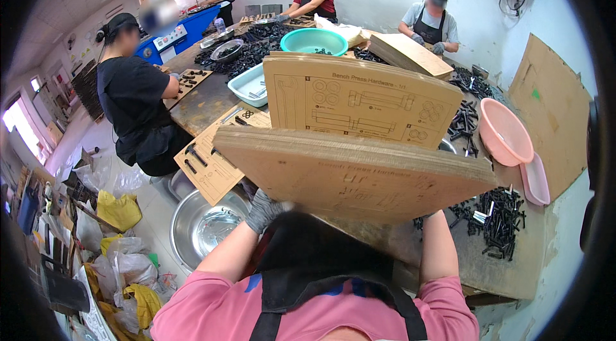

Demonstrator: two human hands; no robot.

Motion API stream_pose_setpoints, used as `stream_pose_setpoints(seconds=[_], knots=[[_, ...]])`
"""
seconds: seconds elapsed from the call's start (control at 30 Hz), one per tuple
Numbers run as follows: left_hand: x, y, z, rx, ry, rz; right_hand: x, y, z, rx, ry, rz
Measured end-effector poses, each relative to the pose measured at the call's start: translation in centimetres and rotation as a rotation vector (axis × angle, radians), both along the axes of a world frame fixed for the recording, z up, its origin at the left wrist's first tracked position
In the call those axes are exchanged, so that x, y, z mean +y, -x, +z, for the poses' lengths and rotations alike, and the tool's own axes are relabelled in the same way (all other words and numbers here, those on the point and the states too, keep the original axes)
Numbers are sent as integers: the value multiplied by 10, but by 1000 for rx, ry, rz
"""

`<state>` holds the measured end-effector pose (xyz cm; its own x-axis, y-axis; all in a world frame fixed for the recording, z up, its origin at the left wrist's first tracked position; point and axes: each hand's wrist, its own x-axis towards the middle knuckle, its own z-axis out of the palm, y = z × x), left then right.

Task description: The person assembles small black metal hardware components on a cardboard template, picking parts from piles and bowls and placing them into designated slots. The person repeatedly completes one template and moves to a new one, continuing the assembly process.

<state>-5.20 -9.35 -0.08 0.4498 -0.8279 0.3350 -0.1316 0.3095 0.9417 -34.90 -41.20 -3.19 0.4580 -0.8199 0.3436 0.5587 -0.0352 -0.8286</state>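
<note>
A thick stack of brown cardboard sheets point(346, 171) is tilted up in front of my chest, its layered edge facing up. My left hand point(264, 211), in a grey glove, grips the stack's lower left. At its lower right is my right hand point(420, 220), mostly hidden behind the sheets and closed on them. Just beyond stands a second upright stack of printed cardboard point(359, 106), showing outlines of bolts and washers. To the left, a printed cardboard sheet point(215, 180) carries several black bolts and sticks out past the table edge.
Black bolts point(504, 222) lie heaped at right near a pink basket point(507, 132) and a pink tray point(536, 180). A white tray point(247, 87) and a green basin point(314, 39) stand beyond. A metal basin point(205, 228) sits low at left. Several co-workers point(138, 84) surround the table.
</note>
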Motion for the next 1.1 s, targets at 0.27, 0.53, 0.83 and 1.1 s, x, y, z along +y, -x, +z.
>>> stream_pose_setpoints(seconds=[0.27, 0.53, 0.83, 1.1], knots=[[-17, -3, -5, -551, -67, 253, 45, -2, 65, 125, 212, -279], [3, 25, 22, 325, 97, 100, 22, 160, 101, 32, 0, -560], [35, 23, 0, 684, -394, 76, 67, 289, 94, -62, -157, -1012], [44, 18, -23, 539, -632, 111, 109, 307, 79, -238, -293, -964]])
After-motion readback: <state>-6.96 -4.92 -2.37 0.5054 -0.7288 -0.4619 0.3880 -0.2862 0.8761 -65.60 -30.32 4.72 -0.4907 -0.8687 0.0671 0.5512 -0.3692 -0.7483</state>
